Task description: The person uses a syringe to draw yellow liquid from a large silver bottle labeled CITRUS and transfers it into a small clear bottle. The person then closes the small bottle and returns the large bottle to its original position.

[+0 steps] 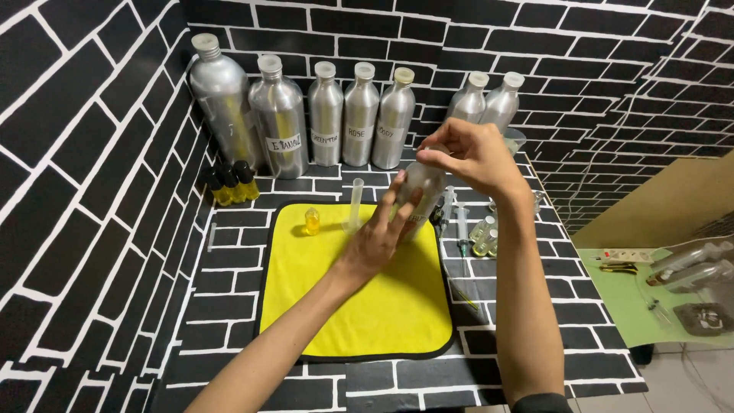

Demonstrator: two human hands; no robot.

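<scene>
Aluminium bottles (359, 115): perhaps 8, 2 hands

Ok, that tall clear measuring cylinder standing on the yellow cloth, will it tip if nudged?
Probably. The measuring cylinder is tall and narrow and stands upright on the soft yellow cloth, so a knock from the left hand beside it could topple it. It looks empty, so likely light.

Tabletop (229, 306) & walls (69, 138): black w/ white brick-line pattern. Cloth (382, 306) bright yellow, black trim; silver bottles (326, 115) w/ cream caps at 12 o'clock. Small vial (312, 222) amber-yellow.
</scene>
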